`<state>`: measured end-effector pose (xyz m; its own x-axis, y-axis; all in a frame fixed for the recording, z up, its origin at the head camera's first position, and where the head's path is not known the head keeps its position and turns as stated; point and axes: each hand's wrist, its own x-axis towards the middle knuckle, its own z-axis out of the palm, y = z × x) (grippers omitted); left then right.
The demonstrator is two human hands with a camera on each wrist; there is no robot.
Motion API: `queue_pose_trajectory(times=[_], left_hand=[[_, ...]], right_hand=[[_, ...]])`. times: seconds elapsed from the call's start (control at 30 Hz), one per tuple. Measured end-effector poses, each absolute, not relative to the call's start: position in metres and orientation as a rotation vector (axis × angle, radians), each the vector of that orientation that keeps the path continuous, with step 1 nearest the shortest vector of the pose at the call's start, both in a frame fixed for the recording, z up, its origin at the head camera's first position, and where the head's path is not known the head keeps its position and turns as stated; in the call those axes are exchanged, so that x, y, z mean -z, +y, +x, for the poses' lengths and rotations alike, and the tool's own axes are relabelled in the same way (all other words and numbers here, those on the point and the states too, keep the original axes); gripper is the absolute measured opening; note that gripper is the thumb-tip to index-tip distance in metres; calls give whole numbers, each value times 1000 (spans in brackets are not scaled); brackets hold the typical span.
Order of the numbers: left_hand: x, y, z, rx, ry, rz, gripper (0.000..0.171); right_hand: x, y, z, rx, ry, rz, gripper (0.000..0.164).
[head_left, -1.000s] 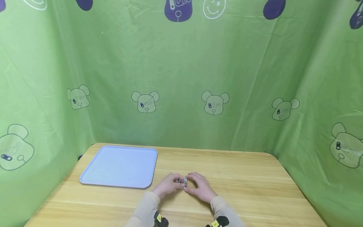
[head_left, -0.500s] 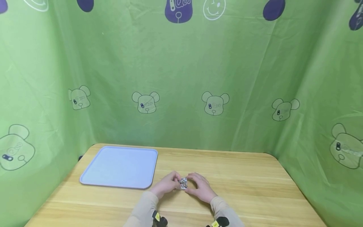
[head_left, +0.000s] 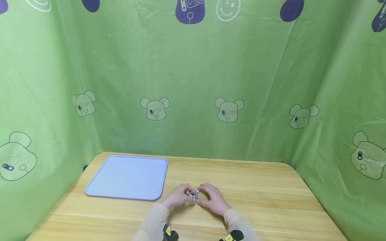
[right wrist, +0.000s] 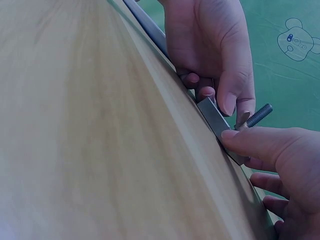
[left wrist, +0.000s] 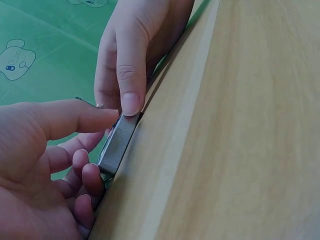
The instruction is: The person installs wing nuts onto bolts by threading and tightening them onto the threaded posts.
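Observation:
A small flat grey box with shiny bits on its top lies between my hands on the table. My right hand grips its right end; in the right wrist view the thumb presses the near side. At the left end is my left hand, its thumb over the top face and the other fingers curled by the end. A dark threaded screw sticks up from the box, close to the left fingertips. I cannot tell whether the left fingers pinch anything.
A pale blue tray lies at the back left of the wooden table. Green curtains printed with bear heads hang around the table. Black wrist cameras sit on both sleeves.
My left fingers drew back to the left, uncovering more of the box top, and have since come in over it again. My right hand has kept its place on the box.

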<state>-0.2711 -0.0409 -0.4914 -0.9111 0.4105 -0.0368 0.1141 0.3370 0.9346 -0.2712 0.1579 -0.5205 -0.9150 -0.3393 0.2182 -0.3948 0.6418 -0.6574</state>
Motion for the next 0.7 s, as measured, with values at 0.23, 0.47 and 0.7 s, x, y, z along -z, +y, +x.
queue_pose_trajectory(times=[0.23, 0.47, 0.7], left_hand=[[498, -38, -275, -1559, 2398, 509, 23], [494, -37, -271, -1537, 2443, 480, 14], [492, -35, -269, -1519, 2454, 470, 12]], right_hand=[[520, 158, -271, -1129, -2773, 631, 57], [519, 157, -270, -1145, -2773, 625, 56], [519, 157, -271, -1150, -2774, 625, 57]])
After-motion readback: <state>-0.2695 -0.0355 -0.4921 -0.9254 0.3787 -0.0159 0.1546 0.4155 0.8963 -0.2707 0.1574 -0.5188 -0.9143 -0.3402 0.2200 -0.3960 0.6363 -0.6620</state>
